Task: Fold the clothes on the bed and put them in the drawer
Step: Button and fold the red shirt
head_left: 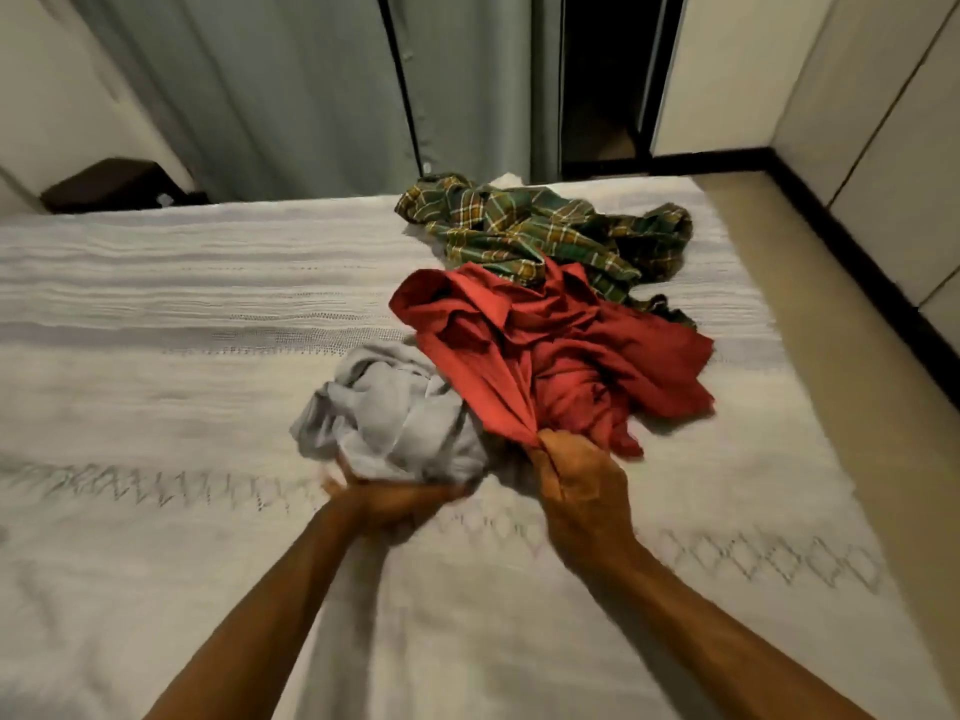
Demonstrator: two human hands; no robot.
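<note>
A: Step in hand, as I read it: sorting the heap, picking out single garments. No folding begun

B: Right hand (574,478)?

A: Fingers curled and pressed together, pinching a gathered corner of the red garment (550,345). Cloth fans up and away from the fingertips, the rest crumpled on the bed (156,356) beyond them

B: Left hand (387,504)?

A: Palm turned up under the grey garment (387,413), cupping the bundle from below. Fingers mostly hidden by cloth and blurred; looks like a loose grip round the underside, but how far they spread I cannot tell

B: How do the two garments lie?

A: Grey bundle sits on top of the left fingers; red one overlaps its right edge, just above the right fingertips. A green plaid shirt (540,226) lies farther out, past the red, touching it, well apart from both hands

B: Drawer?

A: Not in view. A dark bedside unit (109,187) stands far off to the left, beyond the bed; whether it has drawers I cannot say

B: Next move calls for what?

A: My judgement: part the two pieces, keep one, drop the other. Then find a hem or shoulder seam and spread the piece flat on the bare cover nearer than the fingers. All three garments still to fold
</note>
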